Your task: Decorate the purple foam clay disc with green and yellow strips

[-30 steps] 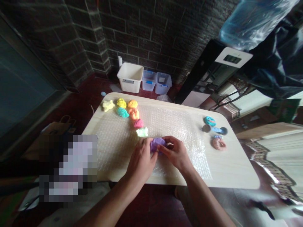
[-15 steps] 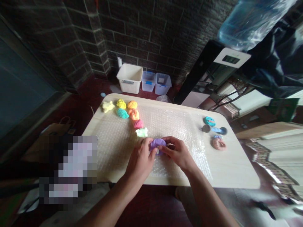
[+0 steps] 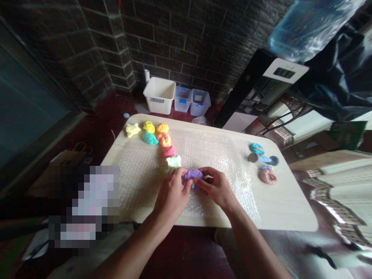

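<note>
Between my two hands is a lump of purple modelling clay (image 3: 194,174), held over the bubble wrap near the table's front side. My left hand (image 3: 174,190) grips its left side, thumb at the front. From the right, my right hand (image 3: 215,186) pinches it with thumb and fingers. A small pale patch shows at the clay's lower front, too small to name. Just beyond my left fingers lies a pale green clay piece (image 3: 173,161). Past it sit a pink lump (image 3: 169,151), an orange lump (image 3: 164,140) and a teal lump (image 3: 150,138).
Bubble wrap (image 3: 139,174) covers much of the wooden table (image 3: 290,209). At the far left corner is a pale yellow bone-shaped piece (image 3: 133,130). On the right lie a blue dumbbell-like piece (image 3: 264,159) and a pinkish-brown ring (image 3: 269,176). A white bin (image 3: 160,95) stands beyond the table.
Both hands stay in nearly the same place on the purple clay. My thumbs have shifted slightly, and a small pale patch at its front now shows more than a second ago.
</note>
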`<move>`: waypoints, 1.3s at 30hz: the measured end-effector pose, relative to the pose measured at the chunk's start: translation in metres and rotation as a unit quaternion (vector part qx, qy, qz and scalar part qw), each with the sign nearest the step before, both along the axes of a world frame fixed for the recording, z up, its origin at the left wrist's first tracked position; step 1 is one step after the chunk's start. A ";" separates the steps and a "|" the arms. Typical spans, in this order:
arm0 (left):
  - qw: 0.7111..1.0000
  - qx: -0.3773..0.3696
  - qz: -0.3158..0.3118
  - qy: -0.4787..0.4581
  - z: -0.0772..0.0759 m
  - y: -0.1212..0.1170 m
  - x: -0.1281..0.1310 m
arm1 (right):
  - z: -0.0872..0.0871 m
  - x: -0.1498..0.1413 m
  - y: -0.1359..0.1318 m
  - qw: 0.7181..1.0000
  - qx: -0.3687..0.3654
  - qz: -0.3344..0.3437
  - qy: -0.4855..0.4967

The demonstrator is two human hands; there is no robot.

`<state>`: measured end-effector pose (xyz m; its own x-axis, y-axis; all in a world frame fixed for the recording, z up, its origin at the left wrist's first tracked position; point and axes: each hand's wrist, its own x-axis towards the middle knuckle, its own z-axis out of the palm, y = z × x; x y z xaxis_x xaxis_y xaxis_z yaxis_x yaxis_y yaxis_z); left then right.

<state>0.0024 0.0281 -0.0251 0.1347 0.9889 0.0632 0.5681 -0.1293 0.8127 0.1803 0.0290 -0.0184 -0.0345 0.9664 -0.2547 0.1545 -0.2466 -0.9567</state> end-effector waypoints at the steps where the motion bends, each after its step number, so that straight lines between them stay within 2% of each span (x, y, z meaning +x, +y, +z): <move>1: 1.000 0.002 0.001 0.002 0.000 0.000 0.000 | 0.000 0.001 0.000 1.000 -0.001 0.006 0.004; 4: 1.000 0.008 0.003 0.006 0.001 0.000 0.001 | 0.000 0.002 0.000 1.000 -0.002 0.021 0.016; 12: 0.999 0.033 0.011 0.009 -0.004 0.001 0.002 | -0.002 0.000 0.000 1.000 0.001 0.007 0.018; 28: 1.000 -0.008 0.007 0.002 0.002 0.001 0.002 | -0.004 0.000 0.001 1.000 0.007 0.000 0.002; 39: 1.000 -0.017 0.010 -0.016 -0.003 0.003 0.001 | -0.004 0.003 0.000 0.999 -0.004 0.020 0.029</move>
